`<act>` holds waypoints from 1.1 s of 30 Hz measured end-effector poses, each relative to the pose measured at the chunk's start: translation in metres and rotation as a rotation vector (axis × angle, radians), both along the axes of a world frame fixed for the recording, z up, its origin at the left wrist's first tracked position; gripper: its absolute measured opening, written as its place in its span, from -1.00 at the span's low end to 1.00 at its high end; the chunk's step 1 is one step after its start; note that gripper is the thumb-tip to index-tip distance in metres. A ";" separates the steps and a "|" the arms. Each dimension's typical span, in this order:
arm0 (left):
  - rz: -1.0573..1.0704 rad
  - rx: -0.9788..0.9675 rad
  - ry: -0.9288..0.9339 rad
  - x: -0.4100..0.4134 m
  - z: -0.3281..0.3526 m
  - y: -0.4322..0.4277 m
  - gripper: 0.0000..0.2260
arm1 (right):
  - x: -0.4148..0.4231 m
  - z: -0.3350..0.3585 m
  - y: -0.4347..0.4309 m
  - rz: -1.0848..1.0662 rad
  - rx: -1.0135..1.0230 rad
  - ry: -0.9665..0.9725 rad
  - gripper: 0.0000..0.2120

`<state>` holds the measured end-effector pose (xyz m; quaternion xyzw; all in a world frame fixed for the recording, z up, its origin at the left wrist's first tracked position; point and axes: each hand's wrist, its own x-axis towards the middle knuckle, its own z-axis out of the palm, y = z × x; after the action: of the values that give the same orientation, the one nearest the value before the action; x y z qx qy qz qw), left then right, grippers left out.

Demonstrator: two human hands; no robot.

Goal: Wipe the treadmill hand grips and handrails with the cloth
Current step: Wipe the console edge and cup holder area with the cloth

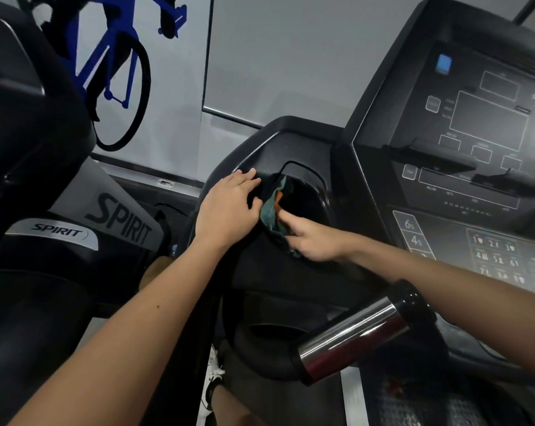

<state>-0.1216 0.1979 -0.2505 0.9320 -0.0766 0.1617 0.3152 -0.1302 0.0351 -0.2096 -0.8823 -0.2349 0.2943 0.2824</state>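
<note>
- Head view, surface: the treadmill console [487, 124] is rising at right, its display dark and its number keys showing on the lower panel.
- A black moulded wing is extending left of the console, with an oval cup recess [309, 195] sunk into it.
- The cloth [272, 210], teal with an orange patch, is lying bunched against the left rim of that recess.
- The left hand [229, 207] is resting flat on the wing's outer rim, its fingers released and straight, the tips lying just beside the cloth's upper edge.
- The right hand [312, 238] is reaching in from the right, its fingers curling round the cloth's lower part and grasping it, one fingertip pressing into the fold.
- The chrome hand grip [352, 336] is projecting below the right forearm, untouched and well apart from the cloth.
- Room: a grey wall is carrying a blue bicycle mural [118, 72]; a neighbouring machine [121, 219] marked SPIRIT is standing at left.
- Edges and open room: a narrow gap is running between the two machines, with a white shoe [212, 376] showing in it; the wing's outer rim is bordering that gap.
</note>
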 end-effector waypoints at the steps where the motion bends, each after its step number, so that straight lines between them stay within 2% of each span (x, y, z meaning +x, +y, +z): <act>1: 0.003 -0.001 -0.003 0.000 0.000 0.000 -0.61 | 0.004 -0.005 0.001 -0.005 -0.040 -0.068 -0.35; 5: 0.007 -0.010 0.003 0.000 0.000 0.000 -0.62 | 0.012 -0.013 0.000 0.054 -0.386 -0.295 -0.28; 10: 0.013 -0.013 -0.004 -0.002 0.001 0.000 -0.62 | 0.011 -0.006 -0.002 0.232 -0.920 -0.754 -0.39; 14: 0.015 -0.015 -0.008 -0.002 0.001 -0.001 -0.63 | 0.012 -0.010 0.006 0.319 -1.145 -0.899 -0.51; 17: 0.009 -0.012 -0.005 -0.002 0.000 -0.001 -0.63 | 0.012 -0.006 0.010 0.475 -1.282 -1.012 -0.58; 21: 0.005 -0.012 0.010 0.000 -0.001 0.000 -0.62 | 0.017 0.000 0.006 0.543 -1.290 -1.035 -0.66; 25: 0.001 -0.009 0.010 -0.001 0.000 0.000 -0.62 | 0.022 0.014 0.004 0.436 -1.199 -1.022 -0.71; 30: 0.006 -0.021 0.004 -0.001 -0.001 -0.001 -0.63 | 0.016 0.019 -0.002 0.504 -1.163 -0.894 -0.70; 33: 0.002 -0.014 0.003 0.000 -0.001 0.000 -0.63 | 0.027 0.019 0.000 0.446 -1.035 -0.651 -0.61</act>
<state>-0.1221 0.1980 -0.2516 0.9300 -0.0739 0.1612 0.3218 -0.1033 0.0347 -0.1902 -0.8785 -0.3139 0.1384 -0.3325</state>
